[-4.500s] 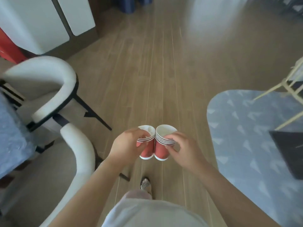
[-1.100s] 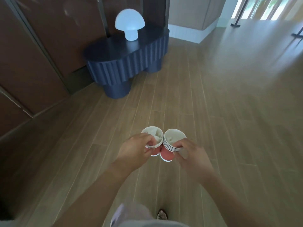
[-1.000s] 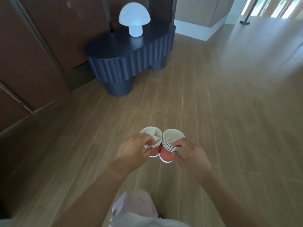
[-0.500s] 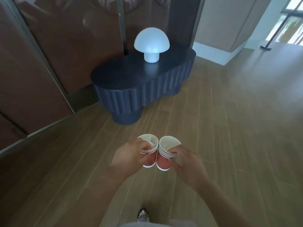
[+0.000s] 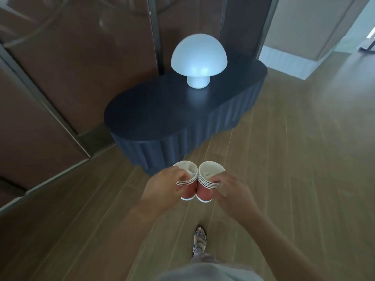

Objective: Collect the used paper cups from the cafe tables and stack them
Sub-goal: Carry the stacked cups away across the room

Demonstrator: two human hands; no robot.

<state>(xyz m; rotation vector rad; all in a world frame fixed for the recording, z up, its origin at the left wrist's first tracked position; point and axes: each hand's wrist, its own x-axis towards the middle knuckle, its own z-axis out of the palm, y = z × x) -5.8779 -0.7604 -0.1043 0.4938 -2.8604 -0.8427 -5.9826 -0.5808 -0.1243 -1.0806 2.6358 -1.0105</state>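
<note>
floor [image 5: 294,159]: wood planks; dark fluted table [image 5: 162,112] ahead, white mushroom lamp [image 5: 198,55] on it
left stack [image 5: 187,181]: red paper cups, white rims, nested; left hand [image 5: 164,189] curled round it
right stack [image 5: 209,176]: same red cups, white rims and base band; right hand [image 5: 233,191] pinches its rims
position: both roughly upright, sides touching, held over floor just short of table

We have one view, a wide-angle camera worn on the head, facing forward and tilted steeply down. The left grip [image 5: 164,189] and right grip [image 5: 233,191] sit close under the lens, just below centre. A sandalled foot [image 5: 200,239] on the wooden floor [image 5: 304,159] lies at 6 o'clock, and the dark table [image 5: 158,112] stands farther off at 12 o'clock.
</note>
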